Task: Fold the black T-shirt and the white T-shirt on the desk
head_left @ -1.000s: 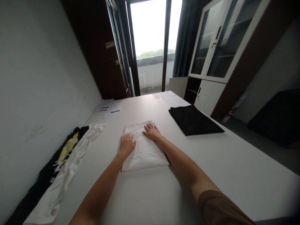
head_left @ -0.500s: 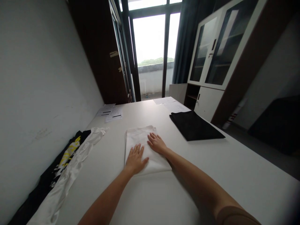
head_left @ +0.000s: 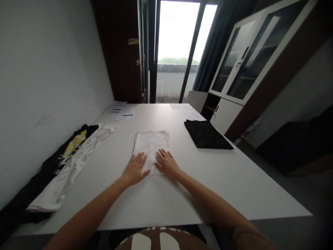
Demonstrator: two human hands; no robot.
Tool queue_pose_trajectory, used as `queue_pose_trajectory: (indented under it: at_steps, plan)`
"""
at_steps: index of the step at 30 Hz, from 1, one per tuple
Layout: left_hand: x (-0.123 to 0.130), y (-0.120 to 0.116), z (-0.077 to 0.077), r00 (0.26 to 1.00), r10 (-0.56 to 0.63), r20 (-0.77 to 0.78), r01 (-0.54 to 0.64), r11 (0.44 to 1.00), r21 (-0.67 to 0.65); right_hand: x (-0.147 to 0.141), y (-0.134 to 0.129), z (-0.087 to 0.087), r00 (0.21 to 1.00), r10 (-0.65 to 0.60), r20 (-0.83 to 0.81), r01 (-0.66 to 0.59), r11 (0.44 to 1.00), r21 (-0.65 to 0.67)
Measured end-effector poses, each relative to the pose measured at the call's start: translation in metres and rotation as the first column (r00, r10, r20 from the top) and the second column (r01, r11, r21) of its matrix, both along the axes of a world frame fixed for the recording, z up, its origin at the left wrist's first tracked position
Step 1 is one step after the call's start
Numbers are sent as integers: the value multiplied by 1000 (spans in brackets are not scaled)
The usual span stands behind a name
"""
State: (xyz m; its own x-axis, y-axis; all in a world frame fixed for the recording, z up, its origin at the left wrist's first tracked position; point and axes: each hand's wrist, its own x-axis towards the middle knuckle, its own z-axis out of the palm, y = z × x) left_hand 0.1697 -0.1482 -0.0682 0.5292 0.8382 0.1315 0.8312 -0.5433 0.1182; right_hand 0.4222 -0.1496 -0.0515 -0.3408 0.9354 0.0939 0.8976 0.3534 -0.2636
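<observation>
A folded white cloth (head_left: 151, 140), layered into a flat rectangle, lies in the middle of the white table. My left hand (head_left: 135, 168) rests on its near left corner, palm down with the fingers spread. On the near right part of the cloth lies my right hand (head_left: 166, 162), flat and open too. Neither hand grips anything. Parts of the cloth's near edge are hidden under the hands.
A folded black cloth (head_left: 208, 134) lies to the right on the table (head_left: 156, 205). Along the left wall are a crumpled white garment (head_left: 75, 166) and a black garment with yellow print (head_left: 56, 161). Paper sheets (head_left: 125, 113) lie at the far left. A glass-door cabinet (head_left: 243, 57) stands right.
My right hand has slid toward me, from the middle of the white cloth to its near part. My left hand stays near the left edge. The view has tilted and shifted, showing the table's front edge.
</observation>
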Motion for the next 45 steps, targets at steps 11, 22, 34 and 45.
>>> queue_pose_trajectory:
  at_steps: [11,22,34,45]
  plan:
    - [-41,-23,1,998,61,-23,-62,997,-52,24,-38,-11,1000,-14,0,14,1000,2]
    - [-97,-60,-5,994,77,-77,-80,996,-45,87,-117,-25,996,-47,80,43,997,58]
    - [-94,-80,-12,996,67,-61,-67,998,6,85,-145,-17,995,-57,76,51,996,73]
    - [-76,-42,-22,964,266,-1,-266,961,-78,76,-89,-24,969,-246,23,247,966,-82]
